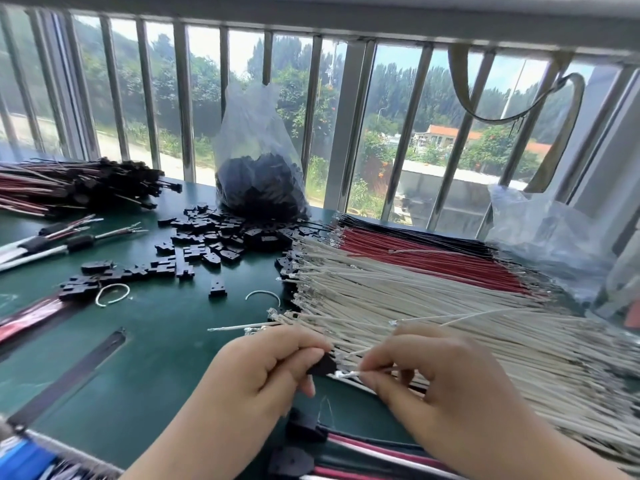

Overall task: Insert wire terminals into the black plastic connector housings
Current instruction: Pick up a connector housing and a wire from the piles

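Assembly workbench, wire bundles (433, 296) (cut lengths), loose housings (207, 237)

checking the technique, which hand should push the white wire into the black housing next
Right. The right hand already pinches the white wire, its terminal end at the black housing, which the left hand grips steady.

Your left hand (263, 367) covers most of the black connector housing (323, 364); only one corner shows. Your right hand (440, 379) hides the white wire (348, 374) behind its terminal. The white wire bundle (450, 327) runs off the right edge. Contents of the plastic bag (259, 161) are too dark to distinguish individually.
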Action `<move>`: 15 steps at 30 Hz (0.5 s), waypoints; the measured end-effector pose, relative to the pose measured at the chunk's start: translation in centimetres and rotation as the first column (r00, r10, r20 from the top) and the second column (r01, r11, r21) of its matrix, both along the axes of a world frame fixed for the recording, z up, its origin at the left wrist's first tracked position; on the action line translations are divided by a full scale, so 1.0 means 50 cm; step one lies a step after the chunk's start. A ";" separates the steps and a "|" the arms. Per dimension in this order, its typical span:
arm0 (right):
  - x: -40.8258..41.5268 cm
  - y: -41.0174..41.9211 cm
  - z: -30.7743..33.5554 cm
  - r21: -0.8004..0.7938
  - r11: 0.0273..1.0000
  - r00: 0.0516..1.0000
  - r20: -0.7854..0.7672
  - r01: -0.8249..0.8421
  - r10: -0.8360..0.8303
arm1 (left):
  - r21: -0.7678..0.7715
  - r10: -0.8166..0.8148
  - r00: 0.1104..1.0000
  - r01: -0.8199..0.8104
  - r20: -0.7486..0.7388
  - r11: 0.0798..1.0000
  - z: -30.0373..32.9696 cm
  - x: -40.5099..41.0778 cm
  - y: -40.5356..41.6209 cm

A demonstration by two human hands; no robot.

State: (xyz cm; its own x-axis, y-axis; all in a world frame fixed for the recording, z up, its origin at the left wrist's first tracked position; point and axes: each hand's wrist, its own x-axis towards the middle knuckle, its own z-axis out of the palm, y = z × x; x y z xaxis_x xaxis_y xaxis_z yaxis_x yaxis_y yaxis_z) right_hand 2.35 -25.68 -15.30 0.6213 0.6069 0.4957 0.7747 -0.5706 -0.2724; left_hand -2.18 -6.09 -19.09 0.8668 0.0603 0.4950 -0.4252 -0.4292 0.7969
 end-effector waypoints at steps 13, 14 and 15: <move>0.002 -0.002 -0.002 0.043 0.999 0.999 -0.034 -0.034 0.035 | -0.228 -0.168 0.972 0.129 -0.164 0.965 0.011 -0.015 -0.003; 0.003 -0.003 -0.003 0.039 0.998 0.998 -0.045 -0.042 0.044 | -0.229 -0.177 0.970 0.137 -0.166 0.964 0.013 -0.016 -0.002; 0.004 -0.004 -0.003 0.032 0.998 0.997 -0.055 -0.051 0.053 | -0.232 -0.195 0.966 0.153 -0.170 0.961 0.014 -0.018 -0.001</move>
State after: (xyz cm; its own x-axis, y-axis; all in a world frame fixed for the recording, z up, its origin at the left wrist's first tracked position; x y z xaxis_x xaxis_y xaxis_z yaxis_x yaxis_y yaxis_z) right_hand 2.56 -25.87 -15.46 0.6163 0.6241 0.4803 0.7864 -0.5206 -0.3326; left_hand -3.07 -6.13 -18.41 0.9498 -0.0130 0.3125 -0.3100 -0.1720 0.9351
